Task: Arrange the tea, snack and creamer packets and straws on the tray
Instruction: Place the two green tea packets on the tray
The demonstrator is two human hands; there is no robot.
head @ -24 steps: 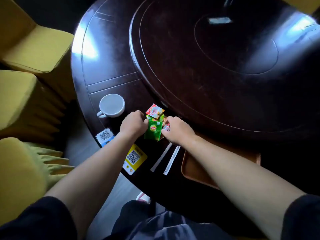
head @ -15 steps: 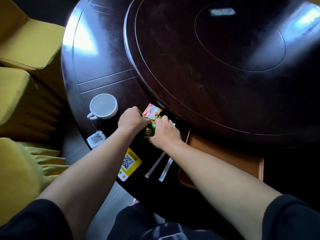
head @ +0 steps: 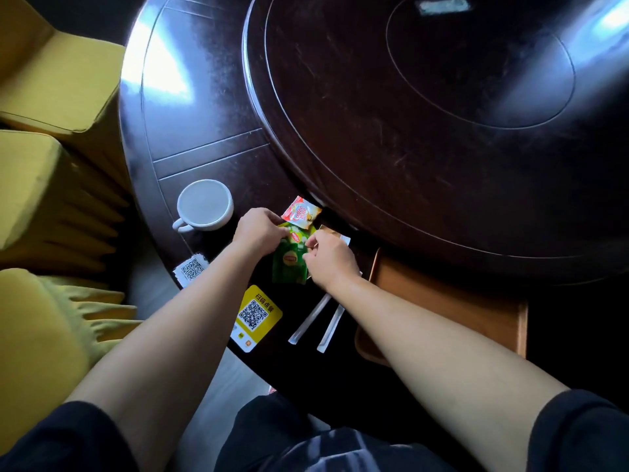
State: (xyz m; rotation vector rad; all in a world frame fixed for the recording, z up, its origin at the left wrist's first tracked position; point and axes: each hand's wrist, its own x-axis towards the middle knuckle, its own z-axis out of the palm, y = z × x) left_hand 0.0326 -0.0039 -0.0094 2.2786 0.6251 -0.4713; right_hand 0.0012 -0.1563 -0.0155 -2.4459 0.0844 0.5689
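A small pile of packets lies on the dark round table. My left hand [head: 259, 229] and my right hand [head: 329, 259] both pinch a green tea packet [head: 289, 265] from either side. A second green packet [head: 296, 235] lies just behind it. A red and white creamer packet [head: 301, 212] lies at the far end of the pile. A brown and white packet [head: 335, 235] pokes out behind my right hand. Two paper-wrapped straws [head: 310, 317] lie side by side under my right forearm. The wooden tray [head: 452, 301] sits to the right, partly hidden by that arm.
A white cup [head: 205, 204] stands left of the pile. A yellow QR-code sticker [head: 258, 313] and a white QR-code card [head: 191, 269] sit near the table's front edge. A raised turntable [head: 425, 114] fills the table's middle. Yellow chairs [head: 51, 172] stand at the left.
Both hands closed in on the pile and now hold the front green tea packet, which has come nearer to me and lies more exposed. The camera view shifted slightly.
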